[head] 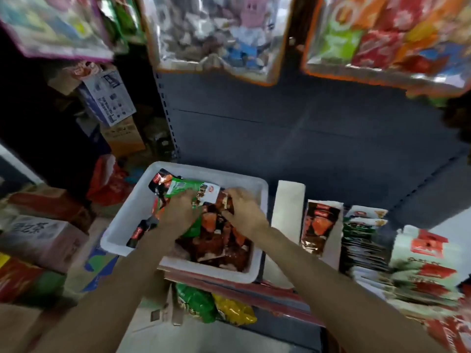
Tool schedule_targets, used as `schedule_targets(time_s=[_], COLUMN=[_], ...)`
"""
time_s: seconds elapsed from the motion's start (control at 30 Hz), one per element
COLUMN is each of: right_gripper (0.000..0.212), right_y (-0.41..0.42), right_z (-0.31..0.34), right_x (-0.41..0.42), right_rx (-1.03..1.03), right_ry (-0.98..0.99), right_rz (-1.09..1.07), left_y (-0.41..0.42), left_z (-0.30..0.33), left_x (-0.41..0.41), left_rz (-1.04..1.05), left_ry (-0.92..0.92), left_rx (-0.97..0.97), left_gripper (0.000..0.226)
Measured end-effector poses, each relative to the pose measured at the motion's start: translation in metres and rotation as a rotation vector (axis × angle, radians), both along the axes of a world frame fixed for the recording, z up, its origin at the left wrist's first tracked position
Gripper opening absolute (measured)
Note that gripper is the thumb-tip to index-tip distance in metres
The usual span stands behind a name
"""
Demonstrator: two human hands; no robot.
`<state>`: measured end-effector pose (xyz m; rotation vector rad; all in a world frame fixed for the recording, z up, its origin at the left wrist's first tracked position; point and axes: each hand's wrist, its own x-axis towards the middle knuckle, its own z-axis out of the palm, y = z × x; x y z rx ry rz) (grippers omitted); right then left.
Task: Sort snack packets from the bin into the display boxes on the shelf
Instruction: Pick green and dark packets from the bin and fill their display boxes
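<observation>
A white plastic bin (119, 233) stands on the shelf's front edge, full of red, black and green snack packets. My left hand (179, 212) grips a bunch of green packets (178, 188) over the bin. Close beside it, my right hand (244, 212) pinches a red and white packet (216, 197) in the same pile. To the right of the bin stand a white display box (289, 207), a box with red-orange packets (319, 228), and one with green packets (362, 235).
Clear bags of toys and snacks hang overhead (216, 34). Cardboard cartons (43, 238) are stacked at the left. White and red boxes (428, 263) sit at the far right. Green and yellow packets (216, 307) lie on the shelf below the bin. The grey back panel (305, 128) is bare.
</observation>
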<state>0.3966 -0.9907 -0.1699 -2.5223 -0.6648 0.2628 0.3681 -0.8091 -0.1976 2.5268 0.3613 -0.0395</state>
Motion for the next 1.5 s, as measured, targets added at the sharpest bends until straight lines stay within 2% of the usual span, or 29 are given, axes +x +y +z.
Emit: schedule_targets(time_s=[0.1, 0.2, 0.3, 0.4, 0.57, 0.67, 0.73, 0.8, 0.83, 0.9, 0.97, 1.0, 1.07, 1.2, 1.3, 1.4, 1.5], right_gripper=[0.07, 0.088, 0.093, 0.082, 0.035, 0.026, 0.02, 0.028, 0.028, 0.014, 0.004, 0.006, 0.018, 0.024, 0.028, 0.02, 0.028], right_y=[0.037, 0.058, 0.065, 0.068, 0.067, 0.061, 0.051, 0.038, 0.031, 0.015, -0.004, -0.014, -0.037, -0.1, -0.155, -0.205, -0.244], right_z=[-0.011, -0.025, -0.035, -0.046, -0.06, -0.053, -0.04, -0.028, -0.022, -0.009, 0.004, 0.01, 0.019, 0.034, 0.048, 0.063, 0.069], right_x=[0.013, 0.031, 0.044, 0.045, 0.022, 0.013, 0.009, 0.007, 0.007, 0.005, 0.001, -0.001, -0.004, -0.007, -0.007, -0.004, 0.002], right_rx=[-0.072, -0.243, -0.334, -0.311, -0.223, -0.003, 0.191, 0.395, 0.541, 0.823, 0.959, 1.0, 1.009, 0.937, 0.866, 0.759, 0.581], right_ry=[0.035, 0.076, 0.112, 0.145, -0.221, -0.213, -0.129, 0.036, 0.151, 0.381, 0.501, 0.511, 0.459, 0.272, 0.077, -0.071, -0.181], right_rz=[0.025, 0.091, 0.143, 0.133, -0.001, -0.079, -0.157, -0.275, -0.357, -0.469, -0.49, -0.487, -0.473, -0.463, -0.432, -0.45, -0.459], left_y=[0.047, 0.065, 0.073, 0.072, 0.06, 0.056, 0.052, 0.041, 0.034, 0.015, -0.008, -0.021, -0.052, -0.118, -0.172, -0.222, -0.261], left_z=[-0.018, -0.022, -0.026, -0.025, -0.021, -0.019, -0.013, -0.004, 0.0, 0.009, 0.017, 0.019, 0.027, 0.035, 0.044, 0.055, 0.061], left_x=[0.015, 0.031, 0.037, 0.033, 0.021, 0.01, 0.004, 0.001, -0.001, -0.004, -0.005, -0.005, -0.005, 0.004, 0.016, 0.028, 0.034], left_rz=[-0.151, -0.223, -0.285, -0.308, -0.217, -0.236, -0.221, -0.21, -0.21, -0.219, -0.203, -0.197, -0.203, -0.246, -0.309, -0.352, -0.37], left_ry=[0.166, 0.181, 0.235, 0.264, 0.105, -0.068, -0.27, -0.373, -0.375, -0.342, -0.31, -0.292, -0.263, -0.176, -0.153, -0.204, -0.243], left_rx=[0.061, -0.016, -0.004, 0.021, 0.248, 0.33, 0.288, 0.203, 0.137, -0.044, -0.249, -0.343, -0.493, -0.675, -0.665, -0.626, -0.569], left_gripper=[0.075, 0.099, 0.107, 0.099, 0.069, 0.041, 0.026, 0.022, 0.022, 0.026, 0.023, 0.018, 0.009, 0.007, 0.014, 0.009, 0.005])
